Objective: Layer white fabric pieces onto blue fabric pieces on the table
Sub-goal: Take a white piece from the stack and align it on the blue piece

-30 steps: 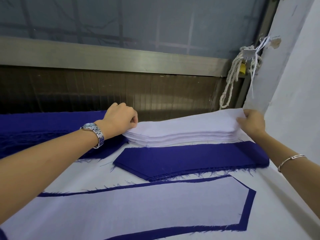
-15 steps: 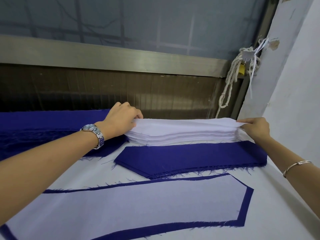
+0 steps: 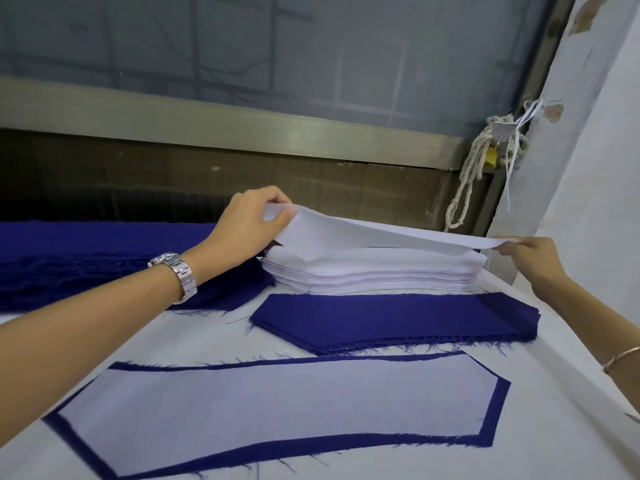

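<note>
A top white fabric piece (image 3: 374, 233) hangs lifted above the white stack (image 3: 374, 275) at the back of the table. My left hand (image 3: 249, 223) pinches its left end, raised well above the stack. My right hand (image 3: 530, 254) pinches its right end, lower, near the stack's edge. In front of the stack lies a pile of blue fabric pieces (image 3: 391, 320). Nearer to me, a single blue piece (image 3: 495, 410) lies flat with a white piece (image 3: 277, 403) layered on it, blue showing as a border all round.
More blue fabric (image 3: 86, 258) is spread at the back left, under my left wrist. The table (image 3: 571, 375) has a white cover. A wall (image 3: 588, 168) closes the right side, with a knotted rope (image 3: 478, 168) hanging at the corner. A dark panel runs behind the table.
Both hands have peeled the top white piece off the stack. My left hand has risen clearly, lifting the left end; the right end has come up slightly.
</note>
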